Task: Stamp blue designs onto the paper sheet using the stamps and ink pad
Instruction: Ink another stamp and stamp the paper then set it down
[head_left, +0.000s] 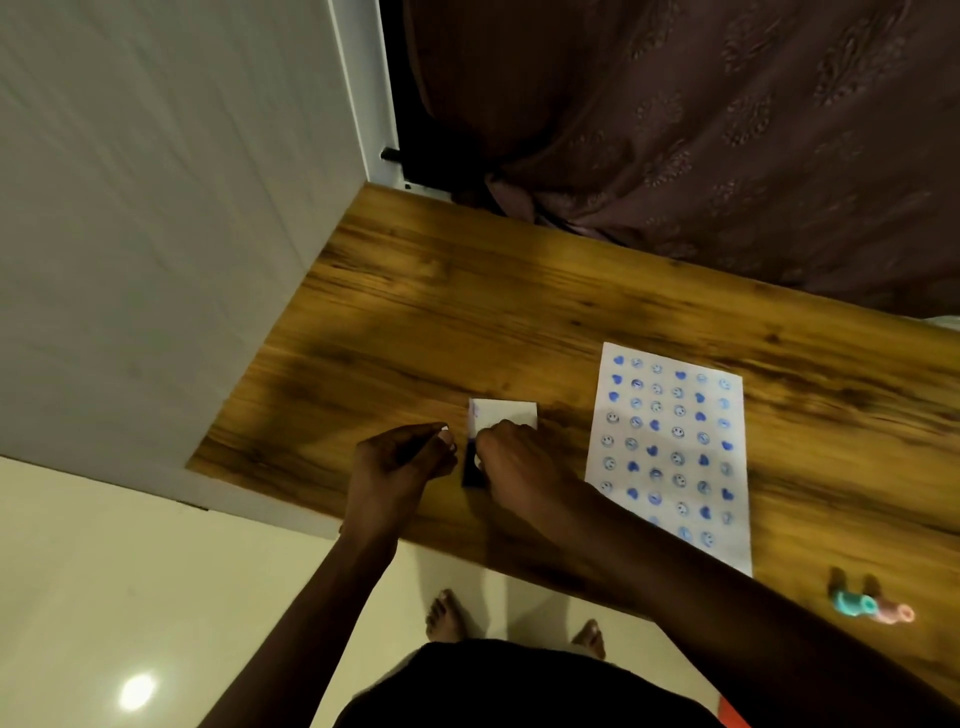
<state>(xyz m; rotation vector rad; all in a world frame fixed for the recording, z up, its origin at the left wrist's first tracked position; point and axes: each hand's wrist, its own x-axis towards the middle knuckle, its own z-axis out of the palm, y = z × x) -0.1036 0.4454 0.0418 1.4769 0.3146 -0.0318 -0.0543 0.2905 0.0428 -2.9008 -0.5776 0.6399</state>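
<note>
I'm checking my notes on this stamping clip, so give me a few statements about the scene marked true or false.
1. The paper sheet already carries blue hearts and smiley faces. True.
2. Both stamps are in the hands. False: they lie on the table, right of the sheet.
3. The right hand is at the ink pad. True.
4. The sheet lies left of the ink pad. False: it lies to its right.
5. The left hand presses on the sheet. False: it is beside the ink pad.
</note>
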